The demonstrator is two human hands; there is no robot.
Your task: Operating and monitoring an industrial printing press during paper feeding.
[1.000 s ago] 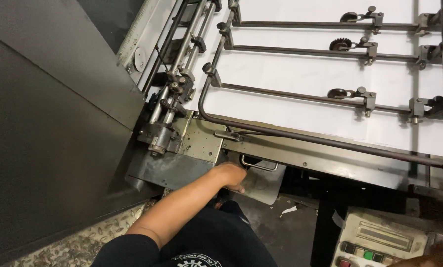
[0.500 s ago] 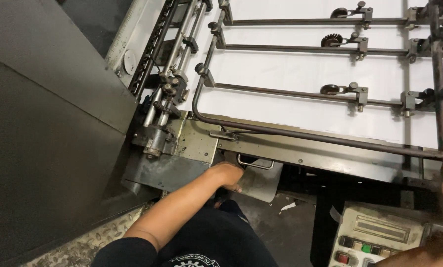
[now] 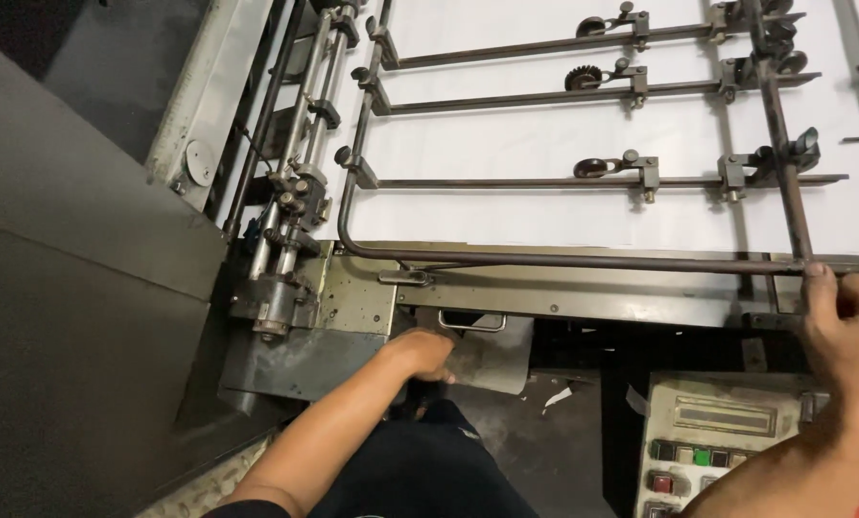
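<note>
I stand at the front of a sheet-feeding machine with a white paper bed (image 3: pixel 544 206). My left hand (image 3: pixel 422 357) reaches under the machine's front edge, fingers curled against a grey metal flap (image 3: pixel 492 355) just below a small wire handle (image 3: pixel 472 321). What the fingers grip is hidden. My right hand (image 3: pixel 847 331) rests at the right, its thumb touching the dark curved guard rod (image 3: pixel 564 259) that runs along the bed's front. The other fingers are loosely bent, holding nothing I can make out.
Three cross bars with small wheels (image 3: pixel 592 168) span the paper bed. A cluster of shafts and levers (image 3: pixel 290 240) sits at the left side. A control box with coloured buttons (image 3: pixel 712 451) stands lower right. A grey metal panel (image 3: pixel 74 326) fills the left.
The view shifted right and down a little. My right hand came up into view and onto the guard rod. My left hand stayed at the flap.
</note>
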